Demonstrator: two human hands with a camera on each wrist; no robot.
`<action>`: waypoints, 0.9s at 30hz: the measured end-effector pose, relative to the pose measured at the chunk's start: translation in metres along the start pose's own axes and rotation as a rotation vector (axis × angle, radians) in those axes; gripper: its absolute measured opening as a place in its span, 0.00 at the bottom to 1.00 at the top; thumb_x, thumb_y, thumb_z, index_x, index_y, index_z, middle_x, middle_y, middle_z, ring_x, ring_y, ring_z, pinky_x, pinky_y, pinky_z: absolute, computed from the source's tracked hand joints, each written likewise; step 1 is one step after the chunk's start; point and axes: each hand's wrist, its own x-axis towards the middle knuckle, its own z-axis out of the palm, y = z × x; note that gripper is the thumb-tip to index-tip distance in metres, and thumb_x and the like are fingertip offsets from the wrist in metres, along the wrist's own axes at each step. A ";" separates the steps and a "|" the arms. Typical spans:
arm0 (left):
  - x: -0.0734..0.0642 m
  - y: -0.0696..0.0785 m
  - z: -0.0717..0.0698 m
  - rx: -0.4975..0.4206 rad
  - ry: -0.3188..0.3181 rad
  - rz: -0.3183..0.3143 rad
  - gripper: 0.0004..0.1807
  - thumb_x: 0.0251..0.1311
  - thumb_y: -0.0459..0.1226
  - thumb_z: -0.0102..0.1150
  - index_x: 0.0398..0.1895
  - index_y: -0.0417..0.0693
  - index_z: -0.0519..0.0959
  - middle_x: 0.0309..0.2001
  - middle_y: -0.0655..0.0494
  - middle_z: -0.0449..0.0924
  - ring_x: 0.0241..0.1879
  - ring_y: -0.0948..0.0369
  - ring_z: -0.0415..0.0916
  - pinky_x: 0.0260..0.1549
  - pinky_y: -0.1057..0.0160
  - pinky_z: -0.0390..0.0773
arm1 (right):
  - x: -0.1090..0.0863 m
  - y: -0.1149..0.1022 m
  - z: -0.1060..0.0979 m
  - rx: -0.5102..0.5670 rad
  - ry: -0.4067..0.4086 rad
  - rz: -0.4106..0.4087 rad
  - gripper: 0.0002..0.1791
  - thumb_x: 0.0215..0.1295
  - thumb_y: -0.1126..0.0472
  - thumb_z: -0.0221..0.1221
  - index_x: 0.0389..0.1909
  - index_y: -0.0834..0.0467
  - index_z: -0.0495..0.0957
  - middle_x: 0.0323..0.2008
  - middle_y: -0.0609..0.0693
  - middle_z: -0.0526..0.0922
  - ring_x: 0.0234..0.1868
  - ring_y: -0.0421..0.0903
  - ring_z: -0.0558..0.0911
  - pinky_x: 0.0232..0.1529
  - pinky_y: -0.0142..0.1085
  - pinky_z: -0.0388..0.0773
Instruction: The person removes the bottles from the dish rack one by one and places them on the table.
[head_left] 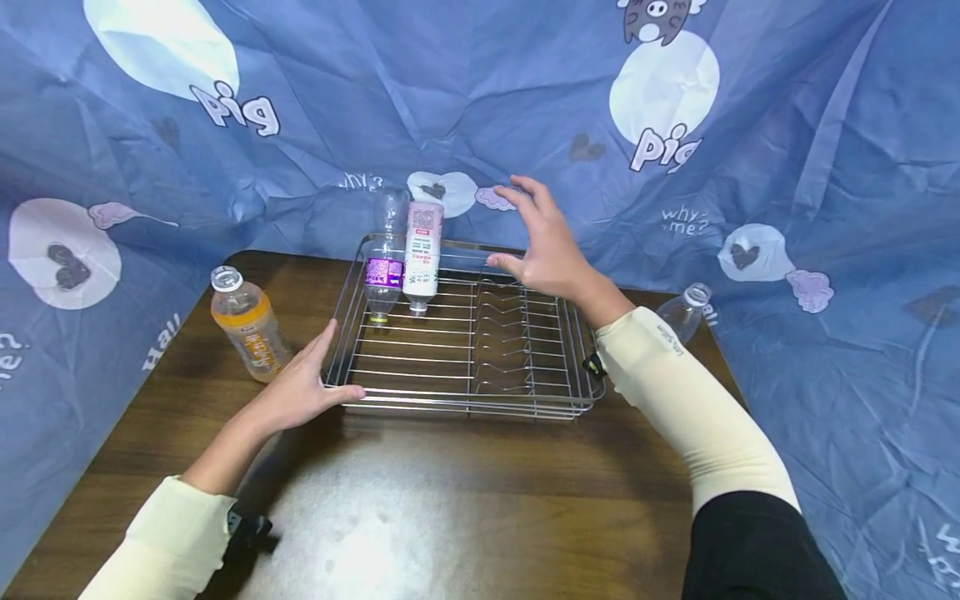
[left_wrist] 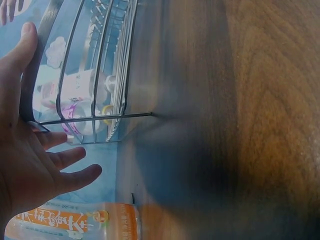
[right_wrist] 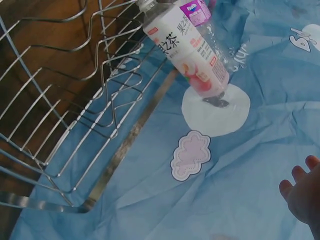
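Observation:
A metal wire dish rack stands on the table. At its front left corner my left hand touches the rim, thumb along the front rail and fingers spread outside the left side. Above the rack's back right part, my right hand is raised with fingers apart, holding nothing. Two bottles stand neck-down in the rack's back left: a clear one with a purple label and one with a white and pink label. Left of the rack, an orange-labelled bottle stands upright near my left fingers.
Behind my right forearm stands a clear bottle, partly hidden by the sleeve. A blue printed cloth hangs behind and beside the brown wooden table. Wavy wire dividers run through the rack's right half.

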 end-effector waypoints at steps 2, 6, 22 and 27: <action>0.000 0.001 0.000 0.001 0.001 0.002 0.66 0.56 0.51 0.74 0.81 0.39 0.35 0.79 0.33 0.38 0.76 0.34 0.42 0.71 0.35 0.48 | 0.001 -0.001 0.001 -0.017 -0.013 -0.005 0.50 0.51 0.50 0.77 0.74 0.56 0.64 0.74 0.61 0.56 0.74 0.56 0.58 0.73 0.50 0.56; 0.001 0.001 0.000 0.002 0.003 -0.001 0.67 0.55 0.53 0.74 0.81 0.39 0.35 0.79 0.33 0.38 0.76 0.34 0.43 0.71 0.35 0.48 | 0.006 -0.004 0.004 -0.071 -0.038 -0.035 0.50 0.50 0.50 0.77 0.73 0.55 0.65 0.74 0.61 0.57 0.73 0.60 0.60 0.73 0.52 0.57; 0.001 -0.001 0.001 0.007 0.011 -0.001 0.67 0.54 0.52 0.74 0.81 0.39 0.35 0.79 0.34 0.39 0.76 0.36 0.43 0.72 0.36 0.49 | 0.020 -0.010 0.019 -0.297 -0.177 -0.144 0.50 0.52 0.45 0.74 0.75 0.53 0.62 0.76 0.61 0.54 0.76 0.60 0.55 0.76 0.55 0.48; 0.001 -0.002 0.001 0.009 0.017 0.001 0.67 0.54 0.52 0.74 0.81 0.38 0.36 0.79 0.34 0.39 0.76 0.36 0.44 0.72 0.37 0.49 | 0.026 -0.012 0.025 -0.343 -0.228 -0.138 0.50 0.54 0.44 0.72 0.76 0.50 0.60 0.77 0.60 0.51 0.77 0.59 0.52 0.76 0.56 0.45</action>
